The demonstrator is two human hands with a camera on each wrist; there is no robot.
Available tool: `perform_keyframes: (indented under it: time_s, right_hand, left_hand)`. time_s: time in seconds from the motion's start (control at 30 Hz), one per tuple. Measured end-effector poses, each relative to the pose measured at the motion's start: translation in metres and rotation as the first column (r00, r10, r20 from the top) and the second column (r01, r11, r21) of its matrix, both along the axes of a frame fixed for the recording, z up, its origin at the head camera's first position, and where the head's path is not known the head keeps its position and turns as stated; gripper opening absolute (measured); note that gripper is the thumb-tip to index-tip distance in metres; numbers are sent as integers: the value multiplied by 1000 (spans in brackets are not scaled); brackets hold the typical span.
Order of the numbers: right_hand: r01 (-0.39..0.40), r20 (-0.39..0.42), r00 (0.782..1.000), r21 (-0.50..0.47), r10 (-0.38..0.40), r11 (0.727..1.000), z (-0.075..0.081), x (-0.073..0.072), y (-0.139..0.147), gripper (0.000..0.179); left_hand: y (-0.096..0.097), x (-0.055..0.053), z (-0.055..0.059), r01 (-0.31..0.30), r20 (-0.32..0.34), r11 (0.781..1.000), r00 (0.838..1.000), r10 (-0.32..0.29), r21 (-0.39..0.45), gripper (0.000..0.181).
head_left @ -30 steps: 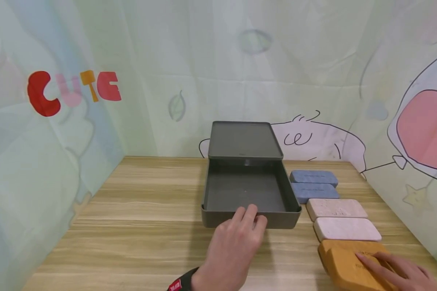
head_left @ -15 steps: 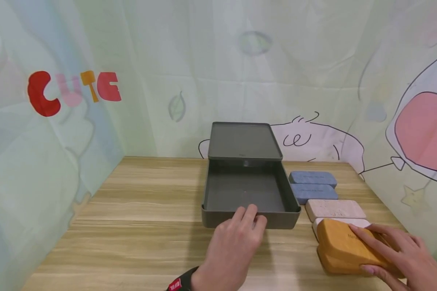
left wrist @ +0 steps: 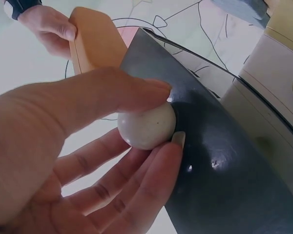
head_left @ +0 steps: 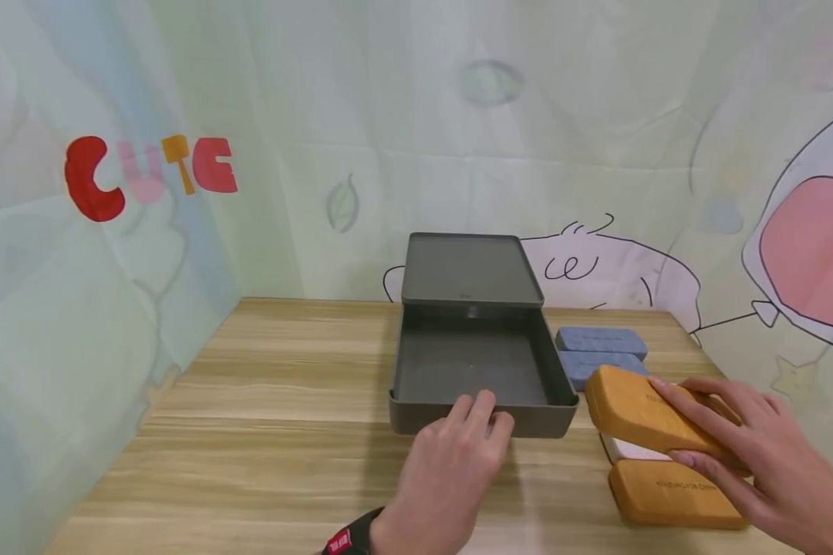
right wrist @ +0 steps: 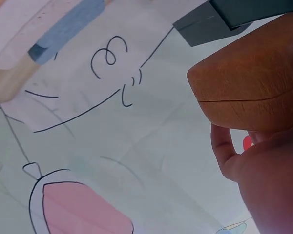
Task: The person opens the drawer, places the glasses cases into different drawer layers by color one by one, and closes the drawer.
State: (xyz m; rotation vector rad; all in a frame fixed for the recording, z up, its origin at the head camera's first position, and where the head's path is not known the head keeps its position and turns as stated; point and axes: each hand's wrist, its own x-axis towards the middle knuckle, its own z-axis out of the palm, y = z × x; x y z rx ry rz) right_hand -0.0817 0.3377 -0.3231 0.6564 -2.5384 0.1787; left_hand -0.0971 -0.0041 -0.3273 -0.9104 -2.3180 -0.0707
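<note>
Left wrist view — left hand (head_left: 454,472) pinches white knob (left wrist: 146,129) on grey box (head_left: 416,416); right hand (head_left: 757,439) grips orange case (head_left: 639,408) aloft!

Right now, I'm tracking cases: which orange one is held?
The raised orange case, in the right hand; the lower orange case rests on the table.

Tabletop (head_left: 284,385): was pale wood, its streaked grain running from side to side.
Dark grey box (head_left: 541,422): stood on the wood, its open compartment facing up.
Blue cases (head_left: 600,339): two lay to the right of the box, one in front of the other.
Pale case (head_left: 633,449): lay nearer the front, mostly hidden.
Orange case (head_left: 666,497): lay flat in front of that, dark lettering on top.
</note>
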Motion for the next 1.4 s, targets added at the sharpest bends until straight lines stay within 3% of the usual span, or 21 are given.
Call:
perform_keyframes:
  time_s: [0.13,0.33,0.63,0.8,1.07,1.27,1.4]
  right_hand:
    - [-15,0,1000,20,15,1000,10,-7,-11,86]
    - [-109,-35,993,12,110,994,26,-19,-26,81]
    - [-189,-57,980,54,192,981,42,-41,-47,73]
    - [-232,-69,969,74,237,970,48,-58,-60,74]
    - [-238,-85,965,125,250,963,52,-78,-76,77]
    - [-245,-56,965,151,256,958,58,-90,-89,77]
    - [-290,-26,954,156,298,944,61,-99,-100,75]
  left_hand:
    - [0,0,0,-6,0,1000,1000,6,-8,25]
    - [0,0,1,-17,-21,1000,1000,17,-13,26]
    - [0,1,0,-27,-47,999,999,26,-18,22]
    - [-1,0,1,-25,-43,1000,999,25,-18,20]
    - [0,1,1,-20,-56,999,998,18,-27,22]
    - [1,0,0,-30,-58,999,998,28,-32,19]
    - [1,1,-1,-33,-64,999,997,31,-36,21]
